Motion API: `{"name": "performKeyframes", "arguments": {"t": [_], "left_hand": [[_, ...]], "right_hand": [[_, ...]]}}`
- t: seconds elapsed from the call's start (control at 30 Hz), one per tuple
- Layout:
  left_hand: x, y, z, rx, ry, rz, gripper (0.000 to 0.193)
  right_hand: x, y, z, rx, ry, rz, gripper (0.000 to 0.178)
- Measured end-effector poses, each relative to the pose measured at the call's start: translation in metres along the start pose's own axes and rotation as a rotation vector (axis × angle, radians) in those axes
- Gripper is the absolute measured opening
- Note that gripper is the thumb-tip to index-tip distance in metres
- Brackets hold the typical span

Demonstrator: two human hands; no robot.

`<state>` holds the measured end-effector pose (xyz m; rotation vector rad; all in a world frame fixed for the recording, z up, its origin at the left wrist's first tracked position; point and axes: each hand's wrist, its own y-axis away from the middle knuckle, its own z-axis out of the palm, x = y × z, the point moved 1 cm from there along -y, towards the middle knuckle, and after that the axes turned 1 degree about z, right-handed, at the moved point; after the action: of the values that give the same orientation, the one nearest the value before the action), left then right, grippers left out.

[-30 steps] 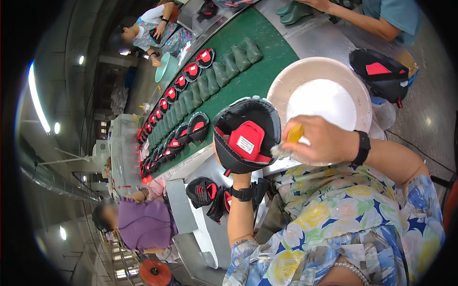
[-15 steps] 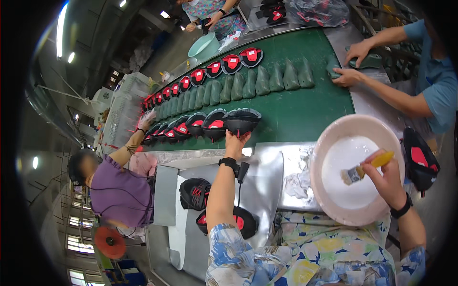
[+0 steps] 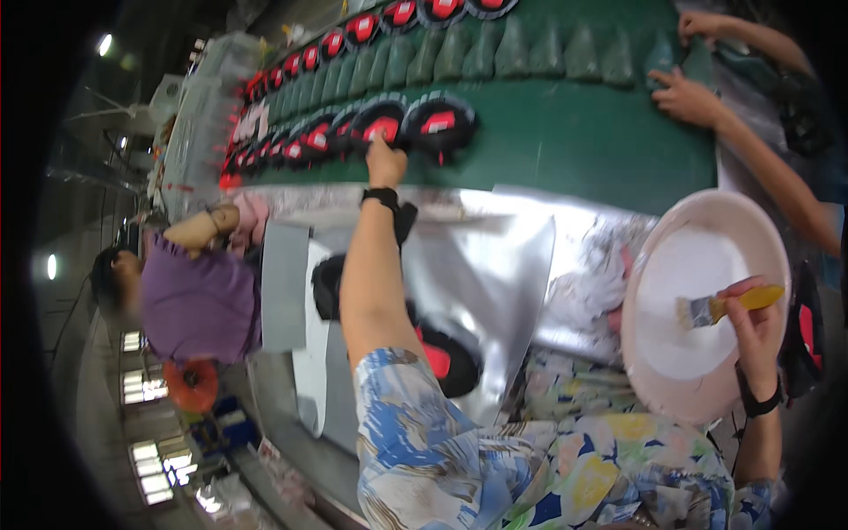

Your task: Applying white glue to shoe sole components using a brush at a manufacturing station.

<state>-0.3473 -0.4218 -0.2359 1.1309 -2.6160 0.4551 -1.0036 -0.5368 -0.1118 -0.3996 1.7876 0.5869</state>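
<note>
A black-and-red shoe (image 3: 381, 123) lay near the front edge of the green table (image 3: 574, 146), seemingly for easy reach. The left hand (image 3: 387, 164) touched it; blur hid whether it gripped. The right hand (image 3: 753, 334) grasped a brush (image 3: 705, 311) over a tub (image 3: 632, 300), likely against drips. Leftward was a person in purple (image 3: 203, 300).

Your 3 o'clock: one brush (image 3: 705, 311), one basin (image 3: 698, 390) | 11 o'clock: two rows of shoe uppers (image 3: 439, 124) | 12 o'clock: one row of lasts (image 3: 450, 57)

Green tabletop (image 3: 565, 132): green shoe lasts (image 3: 511, 53) lined between rows of black-red uppers (image 3: 438, 125).
</note>
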Motion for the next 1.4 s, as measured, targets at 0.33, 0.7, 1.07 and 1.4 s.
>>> {"name": "performKeyframes", "arguments": {"t": [0.33,0.7,1.07,1.4], "left_hand": [[-0.027,0.211,-0.184,-0.642,0.261,-0.165,0.05],[0.081,0.298,-0.147,-0.406,-0.26,0.421,0.018],[0.206,0.307,-0.083,-0.401,0.262,0.525,0.034],[0.118,0.306,-0.067,-0.721,0.08,0.751,0.059]], "right_hand": [[0.009,0.01,-0.016,-0.1,0.132,-0.067,0.008],[-0.02,0.017,0.007,-0.168,0.274,-0.391,0.014],[0.024,-0.001,0.021,-0.164,0.473,-0.389,0.03],[0.035,0.004,0.051,-0.522,0.621,-0.564,0.021]]}}
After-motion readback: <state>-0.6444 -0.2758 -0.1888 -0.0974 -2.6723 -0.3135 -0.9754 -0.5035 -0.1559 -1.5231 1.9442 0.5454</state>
